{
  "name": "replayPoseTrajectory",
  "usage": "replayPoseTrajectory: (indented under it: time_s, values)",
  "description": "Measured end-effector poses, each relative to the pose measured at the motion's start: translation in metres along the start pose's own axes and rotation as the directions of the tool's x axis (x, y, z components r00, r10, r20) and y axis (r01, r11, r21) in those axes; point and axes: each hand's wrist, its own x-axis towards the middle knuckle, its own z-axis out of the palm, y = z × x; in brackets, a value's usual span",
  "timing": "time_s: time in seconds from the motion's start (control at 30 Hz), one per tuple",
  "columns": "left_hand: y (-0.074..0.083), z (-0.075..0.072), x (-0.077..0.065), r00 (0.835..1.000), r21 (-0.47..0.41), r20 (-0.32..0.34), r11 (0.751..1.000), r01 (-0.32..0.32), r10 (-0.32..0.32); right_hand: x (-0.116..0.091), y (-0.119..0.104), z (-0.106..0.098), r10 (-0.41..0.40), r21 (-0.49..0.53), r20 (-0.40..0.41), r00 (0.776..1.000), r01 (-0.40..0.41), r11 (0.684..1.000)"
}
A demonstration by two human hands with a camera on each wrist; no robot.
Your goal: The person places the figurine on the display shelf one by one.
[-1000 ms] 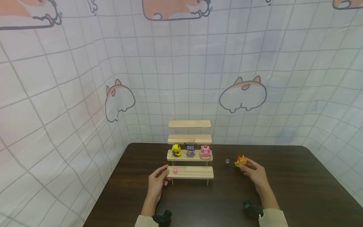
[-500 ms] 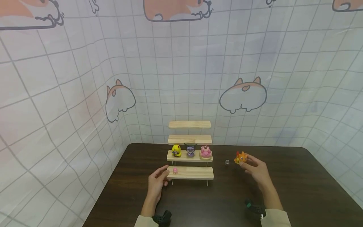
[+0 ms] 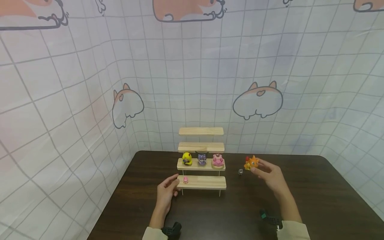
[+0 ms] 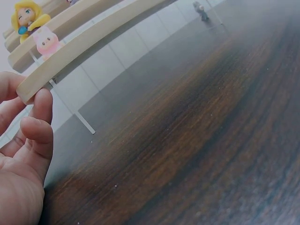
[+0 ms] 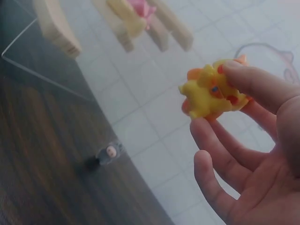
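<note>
My right hand (image 3: 270,175) pinches an orange and yellow toy figurine (image 5: 208,91) between thumb and fingers, above the table to the right of the shelf. My left hand (image 3: 166,191) grips the left end of the bottom board (image 4: 70,58) of a tiered wooden display shelf (image 3: 207,182). A tiny pink figurine (image 4: 47,42) stands on that board near the hand. On the second board are a yellow-haired figurine (image 3: 187,159), a purple figurine with dark ears (image 3: 202,159) and a pink figurine (image 3: 217,160). A small grey figurine (image 5: 109,153) stands on the table below the right hand.
The shelf's two upper boards (image 3: 201,131) rise behind the figurines, and thin legs hold the bottom board up. A dark wood table (image 3: 234,213) lies beneath everything. Behind it hangs a white grid-patterned cloth (image 3: 186,83) with dog drawings.
My right hand has lifted the orange and yellow figurine slightly and brought it a little to the left, turning it. The left hand stays on the bottom board.
</note>
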Motion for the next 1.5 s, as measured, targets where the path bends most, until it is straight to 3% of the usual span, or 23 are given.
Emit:
replayPoseTrajectory:
  time_s: [0.83, 1.17, 1.5]
  values:
    - [0.001, 0.001, 0.000, 1.000, -0.005, -0.004, 1.000, 0.006, -0.006, -0.011, -0.051, 0.033, -0.133, 0.043, 0.078, 0.988, 0.130, 0.991]
    - [0.000, 0.000, 0.000, 1.000, -0.011, 0.000, 1.000, 0.004, -0.004, -0.014, -0.062, 0.058, -0.189, 0.067, 0.174, 0.966, 0.180, 0.981]
    - [0.000, 0.001, 0.000, 1.000, -0.004, 0.006, 1.000, 0.001, -0.001, -0.016, -0.067, 0.083, -0.184, 0.086, 0.235, 0.954, 0.169, 0.982]
